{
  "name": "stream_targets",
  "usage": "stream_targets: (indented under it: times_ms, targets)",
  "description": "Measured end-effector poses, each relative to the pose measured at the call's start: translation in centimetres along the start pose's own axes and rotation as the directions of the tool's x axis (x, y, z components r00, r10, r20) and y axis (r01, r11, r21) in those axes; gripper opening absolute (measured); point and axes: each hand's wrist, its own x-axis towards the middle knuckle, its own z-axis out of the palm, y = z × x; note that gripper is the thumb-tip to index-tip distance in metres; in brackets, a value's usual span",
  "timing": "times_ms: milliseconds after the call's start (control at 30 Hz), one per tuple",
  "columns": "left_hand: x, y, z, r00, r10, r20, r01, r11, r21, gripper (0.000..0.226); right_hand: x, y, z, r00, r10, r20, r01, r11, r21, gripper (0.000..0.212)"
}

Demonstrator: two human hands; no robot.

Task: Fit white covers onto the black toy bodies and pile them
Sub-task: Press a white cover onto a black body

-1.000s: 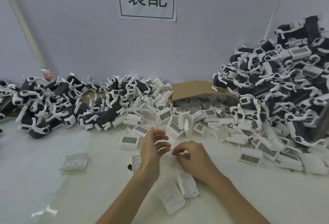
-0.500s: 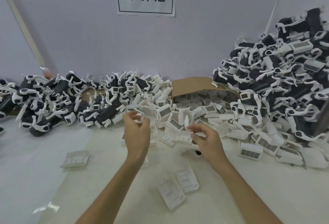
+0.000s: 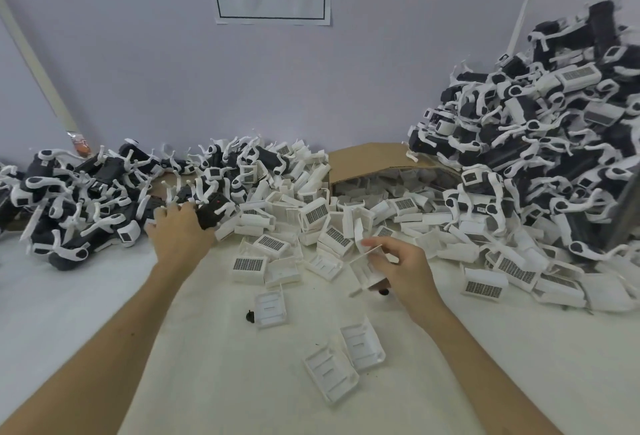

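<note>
Head view: left of the cardboard box (image 3: 372, 162), the left hand (image 3: 180, 239) lies on a black toy body (image 3: 212, 215) at the heap's near edge; whether it grips cannot be told. In front of that box, the right hand (image 3: 403, 270) pinches a white cover (image 3: 366, 271).

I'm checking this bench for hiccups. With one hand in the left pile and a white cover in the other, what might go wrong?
The left hand grips a black plastic toy body within the tangled left pile; pulling it may drag neighbouring pieces along. The right hand only pinches the white plastic cover by fingertips, so it might slip during fitting. The tall right heap looks steep; another toy may slide off.
</note>
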Motion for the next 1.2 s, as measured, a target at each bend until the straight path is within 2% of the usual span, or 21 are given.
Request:
stream_targets:
  times_ms: [100,200,300,400,467,500,533,600,633,667,733,800,867,967,1100,1200]
  targets:
    - [0.1,-0.2,0.3,0.999,0.046,-0.016,-0.044,0.996,0.083,0.049,-0.1,-0.1,-0.1,1.000,0.016,-0.012,-0.016,1.000,0.015,0.025]
    - [-0.7,-0.3,0.7,0.995,0.053,-0.084,-0.051,0.998,0.026,0.054,-0.1,-0.2,-0.1,1.000,0.011,-0.018,-0.011,1.000,0.007,0.022]
    - [-1.6,-0.5,0.6,0.985,0.099,-0.139,-0.103,0.995,-0.019,0.043,-0.3,-0.3,0.0,1.000,0.005,-0.021,-0.006,1.000,-0.006,0.016]
    - [-2.9,0.1,0.1,0.957,0.140,-0.254,-0.176,0.976,-0.127,0.035,-0.3,-0.4,0.0,0.999,0.003,-0.048,-0.002,1.000,0.014,0.016]
    - [-4.1,1.6,-0.7,0.949,0.098,-0.301,-0.197,0.927,-0.320,0.039,-0.2,-0.4,-0.1,0.999,-0.007,-0.053,0.008,1.000,0.029,0.024]
    - [-4.7,2.5,-1.4,0.954,0.061,-0.293,-0.205,0.847,-0.491,0.039,-0.2,-0.5,-0.1,0.999,-0.003,-0.044,0.005,0.999,0.045,0.028]
    - [-5.2,3.5,-2.2,0.970,0.019,-0.241,-0.184,0.703,-0.687,0.037,-0.2,-0.5,-0.1,1.000,0.003,-0.030,-0.001,0.998,0.065,0.031]
    - [-6.6,5.7,-3.6,1.000,0.004,0.028,0.026,0.288,-0.957,0.031,-0.1,-0.6,-0.1,1.000,0.015,0.004,-0.015,0.994,0.107,0.035]
    - [-7.5,6.6,-4.2,0.979,0.067,0.191,0.184,0.102,-0.978,0.030,0.0,-0.7,-0.1,1.000,0.016,0.022,-0.018,0.992,0.127,0.034]
    - [-8.5,7.4,-4.4,0.933,0.160,0.322,0.330,-0.021,-0.944,0.029,0.0,-0.7,-0.1,0.999,0.013,0.041,-0.019,0.989,0.146,0.033]
    - [-10.4,8.5,-3.9,0.836,0.335,0.434,0.496,-0.127,-0.859,0.025,0.0,-0.8,-0.2,0.997,0.003,0.081,-0.017,0.985,0.174,0.030]
    - [-12.4,9.4,-2.9,0.792,0.397,0.464,0.549,-0.133,-0.825,0.027,0.0,-0.7,-0.2,0.995,-0.002,0.103,-0.019,0.980,0.199,0.025]
    - [-13.6,9.9,-2.1,0.765,0.391,0.512,0.587,-0.095,-0.804,0.026,0.0,-0.6,-0.1,0.997,-0.006,0.083,-0.011,0.979,0.202,0.020]
    - [-14.1,9.9,-1.4,0.727,0.385,0.568,0.641,-0.085,-0.763,0.029,0.2,-0.4,-0.1,0.999,-0.023,0.039,0.018,0.993,0.115,0.018]
    - [-14.5,9.3,-1.3,0.731,0.352,0.584,0.644,-0.073,-0.762,0.033,0.3,-0.4,-0.2,1.000,-0.012,0.027,0.008,0.989,0.145,0.012]
    - [-14.8,9.6,-1.6,0.727,0.335,0.600,0.652,-0.063,-0.755,0.038,0.3,-0.4,-0.4,0.996,0.004,0.088,-0.017,0.989,0.148,0.014]
